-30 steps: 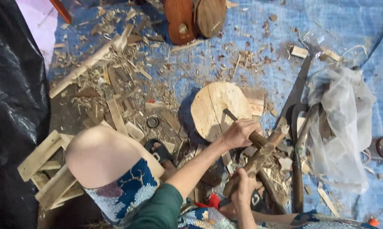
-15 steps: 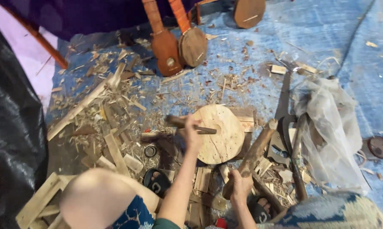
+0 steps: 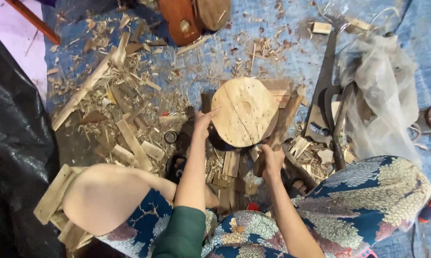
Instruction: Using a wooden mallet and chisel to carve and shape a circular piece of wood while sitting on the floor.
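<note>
A round pale wooden block (image 3: pixel 246 112) stands on the blue tarp between my knees. My left hand (image 3: pixel 202 123) is at the block's left edge, fingers curled around a short dark wooden piece (image 3: pixel 206 99) that sticks up beside it, thumb touching the rim. At the block's lower right, my right hand (image 3: pixel 271 160) grips a rough brown stick (image 3: pixel 287 117) that leans up along the block's right side. Short split wood pieces (image 3: pixel 230 165) lie just below the block, between my hands.
A handsaw (image 3: pixel 323 86) and a crumpled clear plastic bag (image 3: pixel 385 91) lie to the right. Brown rounded wooden bodies (image 3: pixel 189 19) sit at the top. Shavings and slats (image 3: pixel 129 134) litter the left, by black plastic sheeting (image 3: pixel 15 143). An orange-handled tool (image 3: pixel 428 210) is at far right.
My left hand has come off the top of the block and moved down to its left edge with the dark piece. The view has drifted; the right hand stays on the stick.
</note>
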